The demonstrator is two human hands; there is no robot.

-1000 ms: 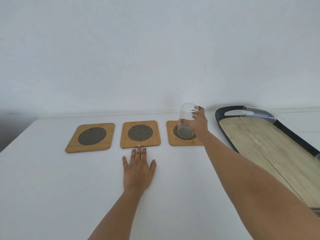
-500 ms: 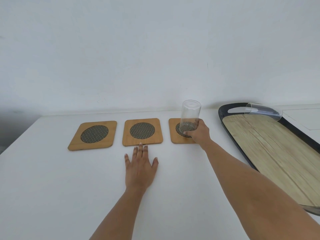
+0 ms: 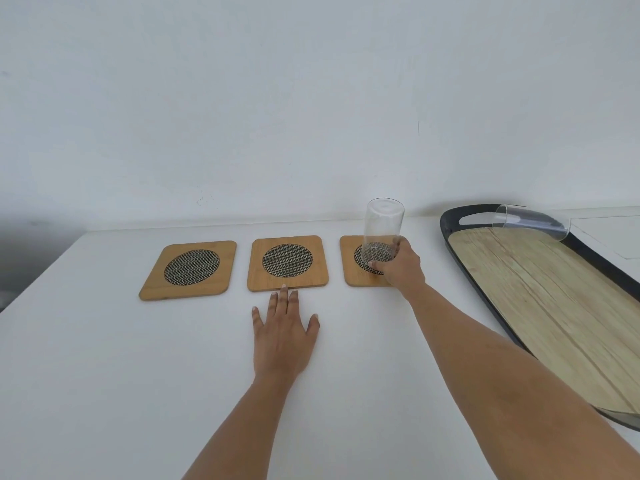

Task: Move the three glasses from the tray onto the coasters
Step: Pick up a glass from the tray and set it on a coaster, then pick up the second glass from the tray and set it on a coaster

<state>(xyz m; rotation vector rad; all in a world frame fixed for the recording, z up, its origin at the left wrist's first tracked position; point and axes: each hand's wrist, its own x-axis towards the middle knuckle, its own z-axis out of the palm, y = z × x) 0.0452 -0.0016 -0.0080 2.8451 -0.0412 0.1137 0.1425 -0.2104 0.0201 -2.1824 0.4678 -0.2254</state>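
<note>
Three square wooden coasters with dark mesh centres lie in a row on the white table: left coaster (image 3: 189, 269), middle coaster (image 3: 287, 262), right coaster (image 3: 351, 268). A clear glass (image 3: 382, 226) stands upright on the right coaster, and my right hand (image 3: 401, 268) grips it near its base. My left hand (image 3: 282, 337) lies flat on the table, fingers spread, fingertips just short of the middle coaster. A second clear glass (image 3: 531, 221) lies on its side at the far end of the tray (image 3: 450, 237), which has a dark rim and a light wooden floor.
A white wall rises right behind the coasters. The white table (image 3: 104, 375) runs to the left and toward me. The tray reaches along the right side to the frame's edge. A white surface with thin seams sits beyond the tray at the far right.
My right hand has lowered the glass and stood it upright on the right coaster, sliding its grip down to the base. The left hand has stayed flat.
</note>
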